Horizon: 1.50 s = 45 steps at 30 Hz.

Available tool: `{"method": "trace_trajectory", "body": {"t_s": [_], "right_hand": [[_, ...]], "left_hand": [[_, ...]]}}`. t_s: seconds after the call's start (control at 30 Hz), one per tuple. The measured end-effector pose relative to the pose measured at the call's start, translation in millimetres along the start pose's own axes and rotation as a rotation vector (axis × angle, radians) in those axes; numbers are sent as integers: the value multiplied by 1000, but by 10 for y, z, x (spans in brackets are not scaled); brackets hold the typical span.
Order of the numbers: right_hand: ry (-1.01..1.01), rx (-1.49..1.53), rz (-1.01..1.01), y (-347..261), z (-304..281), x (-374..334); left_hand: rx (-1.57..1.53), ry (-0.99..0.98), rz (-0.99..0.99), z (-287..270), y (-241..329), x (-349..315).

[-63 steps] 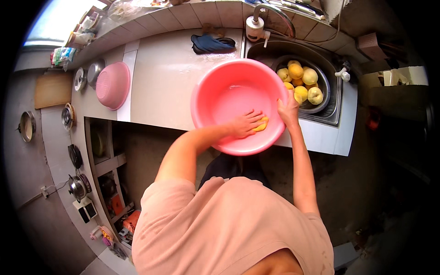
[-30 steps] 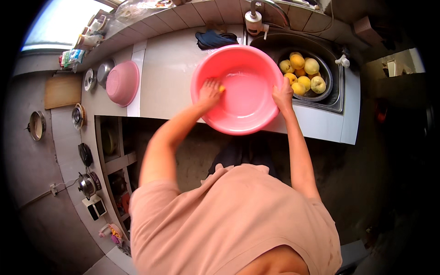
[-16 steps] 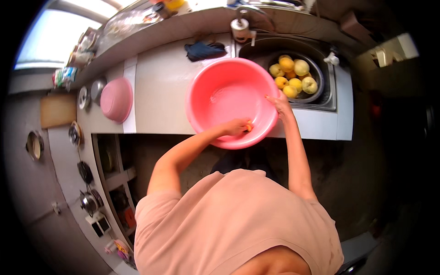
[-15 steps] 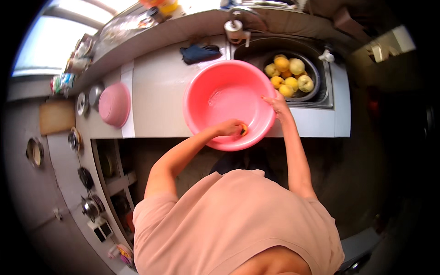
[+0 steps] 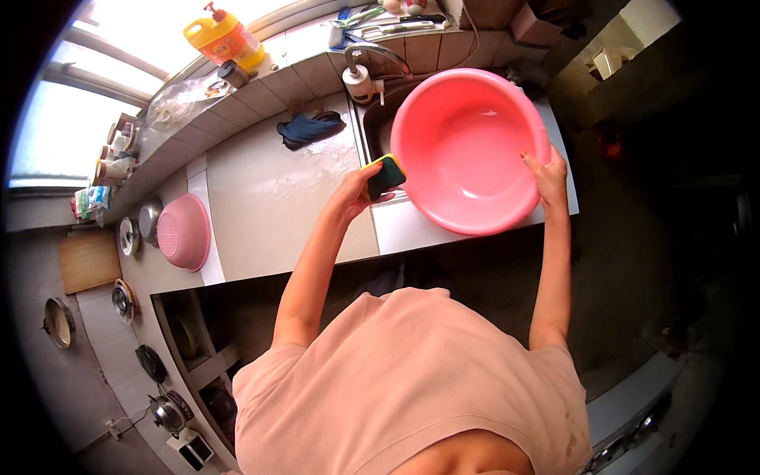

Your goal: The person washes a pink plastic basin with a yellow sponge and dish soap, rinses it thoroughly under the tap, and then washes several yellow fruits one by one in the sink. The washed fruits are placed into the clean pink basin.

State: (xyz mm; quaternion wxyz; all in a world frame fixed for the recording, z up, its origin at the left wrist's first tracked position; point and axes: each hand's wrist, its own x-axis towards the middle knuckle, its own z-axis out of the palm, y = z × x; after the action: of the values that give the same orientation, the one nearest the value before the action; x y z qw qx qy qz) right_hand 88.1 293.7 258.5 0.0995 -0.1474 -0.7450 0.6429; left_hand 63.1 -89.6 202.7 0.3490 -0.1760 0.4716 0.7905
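Observation:
A large pink plastic basin [image 5: 475,150] is over the sink, hiding most of it, including the part where fruit showed earlier. My right hand [image 5: 550,178] grips the basin's right rim, thumb inside and the other fingers behind the wall. Just left of the basin, my left hand [image 5: 358,192] holds a sponge [image 5: 385,177] with a dark green face and a yellow edge. That sponge is beside the rim; whether it touches I cannot tell. Inside, the basin looks wet and shiny, with nothing lying in it.
Behind the sink stands a faucet [image 5: 359,82]. A dark blue cloth [image 5: 309,129] lies on the wet countertop [image 5: 269,198]. Further left are a pink colander [image 5: 184,233] and metal bowls [image 5: 149,220]. A yellow-orange pump jug [image 5: 225,39] stands on the window ledge.
The basin has shifted right, from the counter's front edge to over the sink, covering the fruit. My left hand has come out of it with the sponge. My right hand still grips the rim.

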Motion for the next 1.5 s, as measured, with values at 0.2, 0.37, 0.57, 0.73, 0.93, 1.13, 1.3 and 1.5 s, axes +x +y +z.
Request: {"method": "trace_trajectory", "body": {"t_s": [0.2,0.37,0.57,0.73,0.93,1.13,1.3,1.5], "right_hand": [[158,-556,-380,-615,250,-90],[151,-702,-791,-917,555,-417],[-73,-773,-1009,-910,686,-723],[-311,-819,-1090,-725,699,-779],[226,-103,-262,-182,612,-773],[112,1110,372,-252,748,-729],[187,774,297,-315,996,-429],[170,581,132,-539,737,-388]], "left_hand": [[-186,145,-228,-226,-336,1195],[-381,112,-316,-57,-324,1697],[-493,-41,-347,-22,47,1565],[-246,-241,120,-256,13,1278],[-260,-105,57,-535,-288,1260],[-552,-189,39,-687,-789,1520],[-310,-16,102,-545,-814,1284],[-29,226,431,-285,-522,343]]}}
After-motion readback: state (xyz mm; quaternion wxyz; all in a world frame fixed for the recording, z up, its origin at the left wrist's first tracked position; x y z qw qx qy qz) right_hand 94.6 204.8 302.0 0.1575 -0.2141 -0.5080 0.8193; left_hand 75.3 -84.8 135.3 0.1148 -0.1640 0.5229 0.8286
